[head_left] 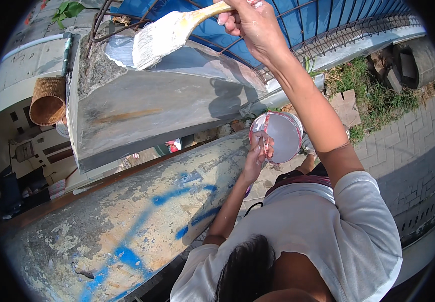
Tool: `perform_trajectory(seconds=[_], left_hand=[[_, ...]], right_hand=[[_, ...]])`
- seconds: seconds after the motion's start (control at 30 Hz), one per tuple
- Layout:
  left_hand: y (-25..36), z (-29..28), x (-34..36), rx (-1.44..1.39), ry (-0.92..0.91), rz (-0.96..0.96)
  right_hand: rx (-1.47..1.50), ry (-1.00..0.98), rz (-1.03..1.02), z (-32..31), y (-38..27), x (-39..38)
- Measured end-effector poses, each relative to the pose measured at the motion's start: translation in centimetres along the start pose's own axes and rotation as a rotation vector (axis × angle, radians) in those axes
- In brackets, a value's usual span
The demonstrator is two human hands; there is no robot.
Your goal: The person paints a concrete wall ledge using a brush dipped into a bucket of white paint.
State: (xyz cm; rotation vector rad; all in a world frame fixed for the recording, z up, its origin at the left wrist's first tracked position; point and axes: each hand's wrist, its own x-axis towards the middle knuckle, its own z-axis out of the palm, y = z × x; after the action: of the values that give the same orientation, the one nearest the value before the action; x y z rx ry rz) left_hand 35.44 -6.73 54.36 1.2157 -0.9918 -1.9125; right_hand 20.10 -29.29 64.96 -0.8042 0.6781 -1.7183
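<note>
My right hand (257, 31) is raised and wrapped round the wooden handle of a wide paintbrush (159, 40). Thick white paint coats its bristles, which are over the top of a grey concrete pillar (162, 100). Wet pale paint (117, 49) shows on the ledge beside the bristles. Lower down, my left hand (259, 151) is closed on the red-and-white band-like handle of a paint bucket (284, 138), which hangs near my waist. The bucket's inside looks pale; how much paint it holds I cannot tell. White specks dot the fingers of my right hand.
A rusty wire fence (303, 20) backed by blue sheeting runs behind the pillar. In front lies a rounded, peeling wall (126, 221) with blue spray marks. A woven basket (48, 100) is at the left. Grass (373, 95) and paving (409, 146) lie to the right.
</note>
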Motion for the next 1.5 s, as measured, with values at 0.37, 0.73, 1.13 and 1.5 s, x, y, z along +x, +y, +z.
perform_trajectory(seconds=[0.37, 0.73, 1.13, 1.5], left_hand=[[-1.0, -0.6, -0.6, -0.024, 0.005, -0.001], [-0.7, -0.7, -0.7, -0.060, 0.006, 0.003], [-1.4, -0.8, -0.7, 0.019, 0.014, -0.014], [-1.9, -0.6, -0.6, -0.061, -0.033, -0.003]], right_hand=[[-0.247, 0.239, 0.361, -11.6, 15.4, -6.2], [-0.168, -0.092, 0.032, -3.4, 5.3, -1.9], [0.418, 0.327, 0.534, -4.8, 16.3, -1.0], [-0.818, -0.082, -0.223, -3.1, 12.5, 3.5]])
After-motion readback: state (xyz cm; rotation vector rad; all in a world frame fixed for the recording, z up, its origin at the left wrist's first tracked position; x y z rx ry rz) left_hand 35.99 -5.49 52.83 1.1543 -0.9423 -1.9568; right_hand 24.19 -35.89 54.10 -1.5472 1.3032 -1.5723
